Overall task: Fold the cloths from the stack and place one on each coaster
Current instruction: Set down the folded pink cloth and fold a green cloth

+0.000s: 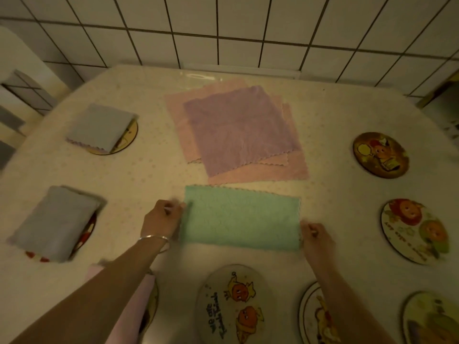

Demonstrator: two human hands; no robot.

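Note:
A green cloth (241,217) lies folded in half as a wide rectangle on the table, just in front of the stack of purple and pink cloths (238,130). My left hand (162,218) pinches its left edge and my right hand (315,235) grips its lower right corner. Two folded blue-grey cloths rest on coasters at the left, the far one (100,127) and the near one (53,223). A folded pink cloth (135,309) lies on a coaster partly hidden under my left forearm. Bare round coasters lie at the front centre (233,304) and the right (381,155).
More bare picture coasters sit at the right (417,230), the front right (315,316) and the bottom right corner (432,319). The table (149,170) has a pale dotted cover. A tiled wall (223,28) rises behind it. A chair (22,95) stands at the far left.

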